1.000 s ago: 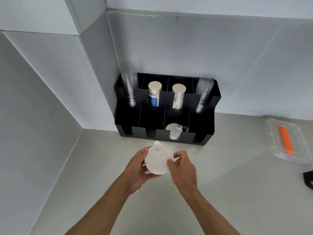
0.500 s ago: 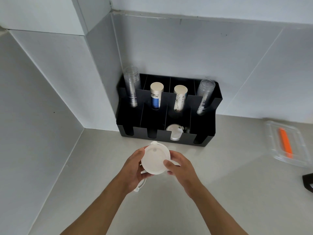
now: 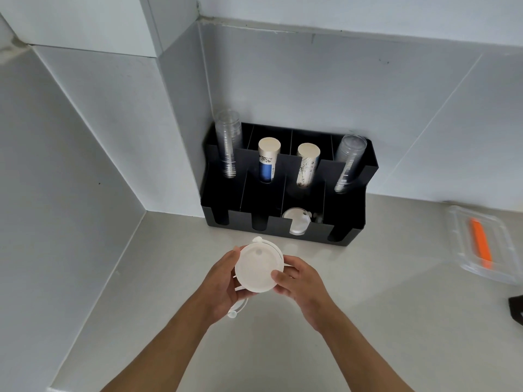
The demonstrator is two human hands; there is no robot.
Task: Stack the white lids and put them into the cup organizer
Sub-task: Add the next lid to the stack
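A stack of round white lids is held above the counter between both hands. My left hand cups its left edge and my right hand pinches its right edge with thumb on top. Thin stopper straps hang below the stack by my left palm. The black cup organizer stands against the back wall, just beyond the hands. Its third front slot holds more white lids. The other front slots look dark and I cannot see into them.
The organizer's rear slots carry two clear cup stacks and two paper cup stacks. A clear plastic box with an orange item lies at the right. A black object pokes in at the right edge. Walls close off the left corner.
The hands and lid stack drifted slightly left and lower in view as the camera tilted. My right thumb has slid further onto the top lid; the grip stays the same.
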